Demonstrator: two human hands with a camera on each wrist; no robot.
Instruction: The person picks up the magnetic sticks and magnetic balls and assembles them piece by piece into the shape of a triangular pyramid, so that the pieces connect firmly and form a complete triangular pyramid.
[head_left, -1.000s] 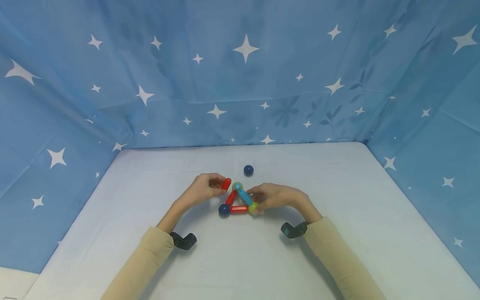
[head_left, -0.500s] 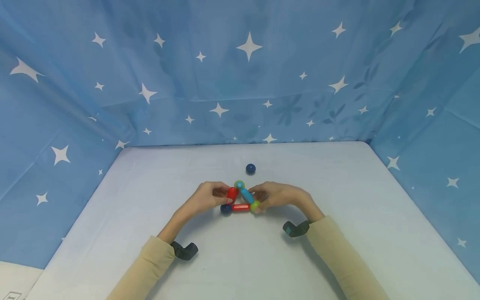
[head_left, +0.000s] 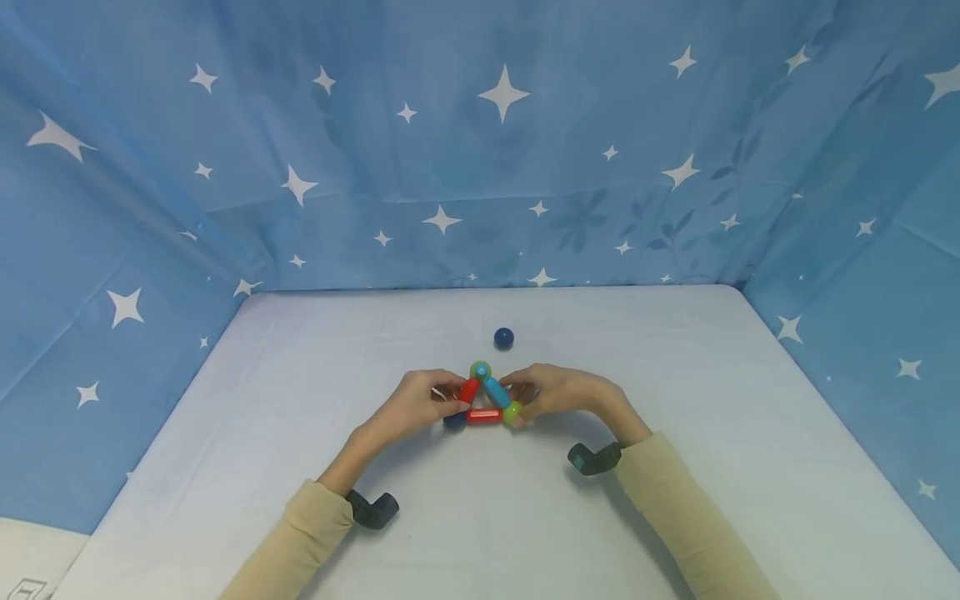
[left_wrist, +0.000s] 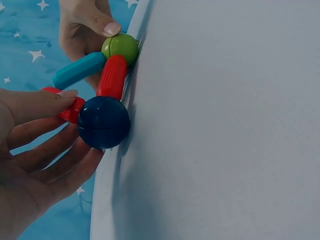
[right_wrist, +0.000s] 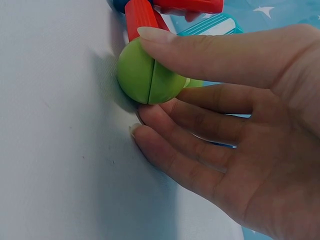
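Observation:
A triangle of balls and rods from a magnetic building set lies on the table between the hands. My left hand point(head_left: 420, 406) pinches a red rod point(left_wrist: 73, 111) that meets the dark blue ball point(left_wrist: 103, 122), its other fingers beside that ball. My right hand point(head_left: 561, 390) holds the near green ball point(right_wrist: 150, 72) between thumb and fingers. A second red rod point(head_left: 484, 415) joins the blue and green balls along the front. From the near green ball slants a light-blue rod point(head_left: 497, 392). Another green ball point(head_left: 481, 370) sits at the far corner, a light-blue end showing on it.
A loose dark blue ball point(head_left: 504, 337) lies behind the triangle on the white table point(head_left: 660, 333). Blue curtains point(head_left: 360, 150) with white stars rise behind the table and at both sides. Each wrist wears a black camera point(head_left: 375, 510).
My left hand has brought its red rod down and rightward, from beside the triangle onto the blue ball's corner. My right hand keeps its hold on the green ball.

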